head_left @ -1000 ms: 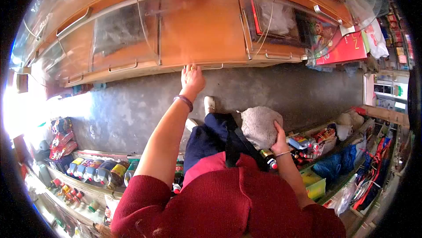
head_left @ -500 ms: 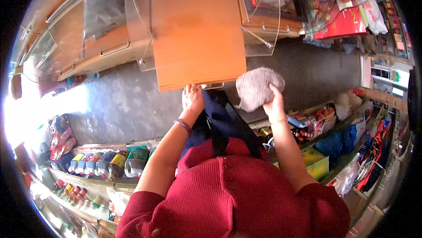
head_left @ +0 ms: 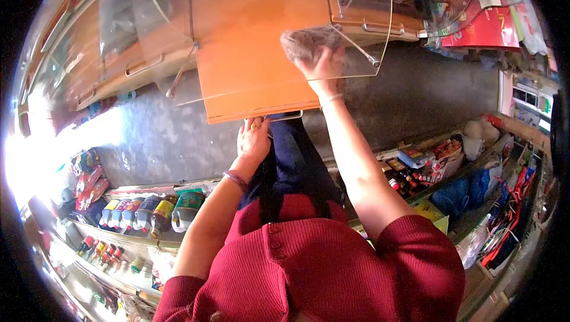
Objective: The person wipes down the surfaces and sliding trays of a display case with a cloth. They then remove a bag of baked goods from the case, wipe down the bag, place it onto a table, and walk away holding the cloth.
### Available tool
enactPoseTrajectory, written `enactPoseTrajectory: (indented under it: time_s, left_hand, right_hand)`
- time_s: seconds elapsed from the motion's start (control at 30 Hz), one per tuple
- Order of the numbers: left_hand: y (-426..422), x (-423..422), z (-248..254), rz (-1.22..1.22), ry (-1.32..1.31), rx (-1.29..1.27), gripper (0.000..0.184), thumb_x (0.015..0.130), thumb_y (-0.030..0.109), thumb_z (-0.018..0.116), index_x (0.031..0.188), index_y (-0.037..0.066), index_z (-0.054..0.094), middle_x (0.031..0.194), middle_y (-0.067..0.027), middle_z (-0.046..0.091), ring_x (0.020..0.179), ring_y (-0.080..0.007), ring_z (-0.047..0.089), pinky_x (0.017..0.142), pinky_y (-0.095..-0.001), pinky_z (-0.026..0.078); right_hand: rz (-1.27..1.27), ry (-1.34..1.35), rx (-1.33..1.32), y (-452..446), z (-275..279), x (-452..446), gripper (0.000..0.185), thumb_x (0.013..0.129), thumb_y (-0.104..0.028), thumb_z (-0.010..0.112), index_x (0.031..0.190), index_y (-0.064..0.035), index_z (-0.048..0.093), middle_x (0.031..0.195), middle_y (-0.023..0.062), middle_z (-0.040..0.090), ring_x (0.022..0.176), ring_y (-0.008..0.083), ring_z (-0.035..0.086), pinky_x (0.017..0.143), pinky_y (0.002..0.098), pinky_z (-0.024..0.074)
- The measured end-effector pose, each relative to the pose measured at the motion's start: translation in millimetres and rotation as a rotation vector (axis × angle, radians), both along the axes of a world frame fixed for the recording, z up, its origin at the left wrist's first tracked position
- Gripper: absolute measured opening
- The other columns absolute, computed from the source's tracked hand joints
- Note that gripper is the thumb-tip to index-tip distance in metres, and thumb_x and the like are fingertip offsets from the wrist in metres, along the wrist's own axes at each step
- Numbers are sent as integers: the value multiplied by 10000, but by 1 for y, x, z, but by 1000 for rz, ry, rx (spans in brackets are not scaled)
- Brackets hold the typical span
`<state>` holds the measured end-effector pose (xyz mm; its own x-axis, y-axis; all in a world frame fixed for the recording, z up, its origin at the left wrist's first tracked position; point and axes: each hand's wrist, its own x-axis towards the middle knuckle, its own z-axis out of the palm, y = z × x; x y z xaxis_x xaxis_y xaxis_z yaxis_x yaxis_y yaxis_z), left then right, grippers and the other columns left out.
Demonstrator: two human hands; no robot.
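My left hand (head_left: 253,139) has its fingers curled at the front edge of the orange drawer-like panel (head_left: 255,78), beside its metal handle (head_left: 286,116). The panel sticks out from the cabinet over my legs. My right hand (head_left: 320,71) grips a grey fluffy cloth (head_left: 301,44). The cloth is over the right part of the orange surface, beneath or behind a clear transparent sheet (head_left: 356,63); whether it touches the surface I cannot tell.
Large bottles (head_left: 162,214) line a shelf behind me at the left, with small jars (head_left: 111,253) below. Packets and bottles (head_left: 415,170) fill the right shelf. A red box (head_left: 484,25) sits at the upper right. Grey floor (head_left: 415,96) lies beyond my legs.
The orange panel has come out from the cabinet towards me, with my left hand at its edge. My right hand has moved the grey cloth up and left, over the panel.
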<state>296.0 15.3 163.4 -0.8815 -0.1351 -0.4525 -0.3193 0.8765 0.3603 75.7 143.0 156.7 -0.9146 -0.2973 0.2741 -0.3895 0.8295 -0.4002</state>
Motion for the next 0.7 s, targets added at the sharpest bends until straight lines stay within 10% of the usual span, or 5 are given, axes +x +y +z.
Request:
enactPoseTrajectory:
  time_s: [0.17,0.37,0.7]
  left_hand:
    - [0,-4,7,-31,97,-32,479,693,87,568,1170,128,547,1191,-61,525,1215,-261,402,925,-416,389]
    - [3,-9,10,-31,34,-59,517,684,112,591,1198,128,533,1210,-64,513,1214,-252,400,910,-407,387]
    - [8,-4,11,-30,17,-127,488,694,130,594,1179,114,538,1291,-110,448,1253,-310,349,962,-467,360]
  right_hand:
    - [-153,10,58,-19,-11,-34,622,658,-453,703,1043,-12,490,1003,259,514,989,432,480,848,546,377]
    - [117,-61,88,-2,-21,7,601,682,-322,649,1114,46,450,1330,350,318,1282,488,246,1059,603,143]
    - [33,-36,-141,-84,-24,-101,594,740,-161,649,1222,52,374,1378,350,223,1311,502,161,1075,572,177]
